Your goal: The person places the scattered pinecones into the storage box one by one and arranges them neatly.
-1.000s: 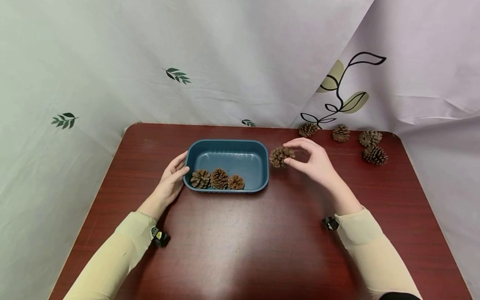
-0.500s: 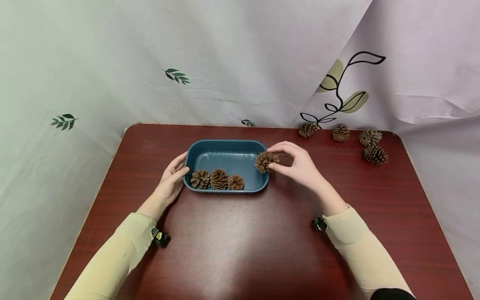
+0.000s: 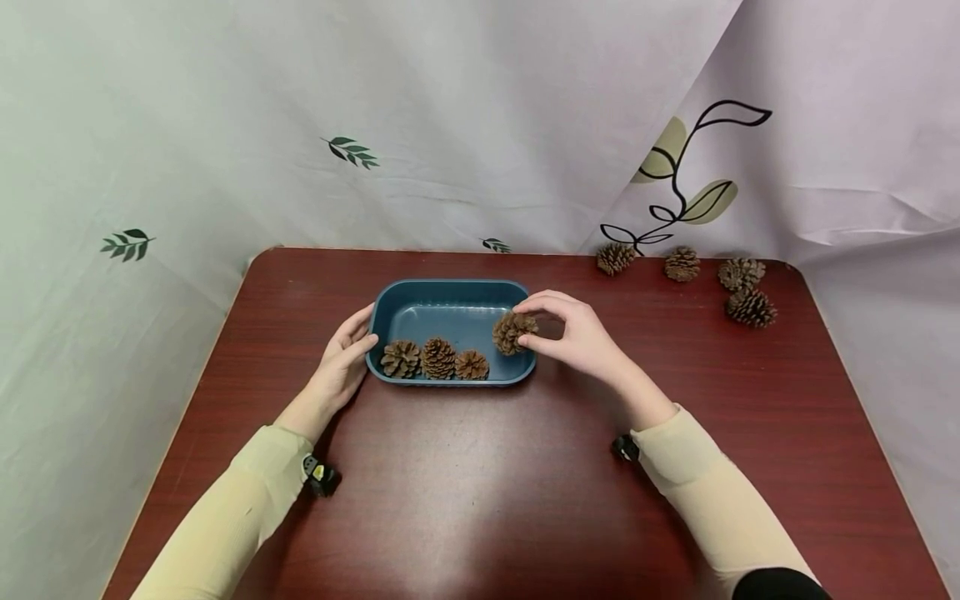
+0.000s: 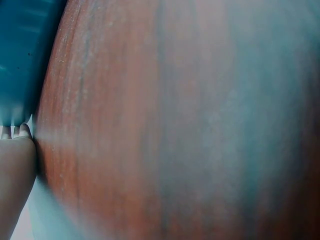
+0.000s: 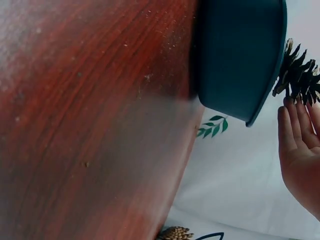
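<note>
A rectangular blue plastic bin (image 3: 450,321) stands on the table towards the back. My left hand (image 3: 341,362) grips its left end, thumb at the rim and fingers along the outer wall. Over the bin's right end, my right hand (image 3: 573,333) pinches a brown pine cone (image 3: 510,333) between thumb and fingers. The right wrist view shows this pine cone (image 5: 297,75) just above the rim of the bin (image 5: 237,60). Three other pine cones lie in a row along the bin's near wall: a left one (image 3: 401,358), a middle one (image 3: 438,358) and a smaller right one (image 3: 472,365).
Several loose pine cones (image 3: 682,264) lie along the back right of the dark red wooden table (image 3: 465,483), two of them close together near the corner. A pale curtain with leaf prints (image 3: 450,125) hangs behind the table.
My right hand has carried the pine cone leftward, from beside the bin to over its right end. My left hand and the bin have stayed in place.
</note>
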A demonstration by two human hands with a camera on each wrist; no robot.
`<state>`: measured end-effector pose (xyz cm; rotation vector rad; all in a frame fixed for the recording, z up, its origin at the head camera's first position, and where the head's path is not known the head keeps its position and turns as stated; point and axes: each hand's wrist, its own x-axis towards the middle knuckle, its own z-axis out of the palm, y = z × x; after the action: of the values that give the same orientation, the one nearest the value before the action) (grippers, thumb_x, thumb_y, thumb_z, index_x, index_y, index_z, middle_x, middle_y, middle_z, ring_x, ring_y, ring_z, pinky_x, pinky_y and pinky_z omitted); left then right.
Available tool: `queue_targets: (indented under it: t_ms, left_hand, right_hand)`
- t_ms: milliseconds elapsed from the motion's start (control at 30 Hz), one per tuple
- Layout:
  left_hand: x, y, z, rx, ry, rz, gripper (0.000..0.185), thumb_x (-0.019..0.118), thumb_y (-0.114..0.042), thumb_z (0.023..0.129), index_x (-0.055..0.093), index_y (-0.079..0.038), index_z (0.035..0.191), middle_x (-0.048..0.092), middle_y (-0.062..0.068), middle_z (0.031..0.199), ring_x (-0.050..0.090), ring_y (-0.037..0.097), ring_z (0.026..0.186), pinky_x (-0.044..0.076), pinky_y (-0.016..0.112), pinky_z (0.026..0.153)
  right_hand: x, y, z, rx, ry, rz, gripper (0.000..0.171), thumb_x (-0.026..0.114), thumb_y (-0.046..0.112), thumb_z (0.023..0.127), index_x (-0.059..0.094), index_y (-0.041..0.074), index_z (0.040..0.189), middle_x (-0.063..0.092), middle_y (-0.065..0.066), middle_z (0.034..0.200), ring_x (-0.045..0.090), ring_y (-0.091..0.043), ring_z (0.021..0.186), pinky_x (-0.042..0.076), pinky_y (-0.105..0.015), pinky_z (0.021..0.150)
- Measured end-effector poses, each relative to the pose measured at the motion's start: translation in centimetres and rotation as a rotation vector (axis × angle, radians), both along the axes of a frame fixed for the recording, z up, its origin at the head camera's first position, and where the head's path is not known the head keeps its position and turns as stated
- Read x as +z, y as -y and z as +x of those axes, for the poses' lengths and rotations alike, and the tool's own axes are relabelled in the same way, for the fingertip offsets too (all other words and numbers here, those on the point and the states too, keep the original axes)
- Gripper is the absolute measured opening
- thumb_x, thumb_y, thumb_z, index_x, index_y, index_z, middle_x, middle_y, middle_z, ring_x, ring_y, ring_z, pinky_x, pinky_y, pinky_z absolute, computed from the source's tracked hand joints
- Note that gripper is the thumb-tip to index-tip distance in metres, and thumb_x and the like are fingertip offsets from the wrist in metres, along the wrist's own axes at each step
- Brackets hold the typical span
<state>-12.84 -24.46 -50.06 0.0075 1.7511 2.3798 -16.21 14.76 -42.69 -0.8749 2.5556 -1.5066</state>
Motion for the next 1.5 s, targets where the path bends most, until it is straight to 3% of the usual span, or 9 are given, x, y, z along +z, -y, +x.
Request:
queue_targets:
  t_ms: [767, 1500]
  left_hand:
    - [-0.1, -0.1, 0.0, 0.008, -0.010, 0.007, 0.053, 0.049, 0.001, 0.110, 0.043, -0.016, 0.160, 0.062, -0.015, 0.143, 0.062, 0.002, 0.125, 0.050, 0.019, 0.102]
    - [0.0, -0.1, 0.0, 0.007, -0.003, 0.009, 0.052, 0.048, 0.001, 0.110, 0.044, -0.018, 0.158, 0.060, -0.015, 0.146, 0.061, 0.004, 0.127, 0.050, 0.019, 0.102]
  right_hand:
    - [-1.0, 0.3, -0.6, 0.139, -0.075, 0.178, 0.038, 0.086, 0.012, 0.090, 0.076, 0.013, 0.127, 0.072, -0.005, 0.130, 0.067, -0.023, 0.126, 0.051, -0.045, 0.111]
    - [-0.6, 1.1, -1.1, 0.250, -0.123, 0.345, 0.037, 0.087, 0.019, 0.089, 0.078, 0.013, 0.124, 0.074, -0.004, 0.129, 0.068, -0.024, 0.125, 0.054, -0.046, 0.108]
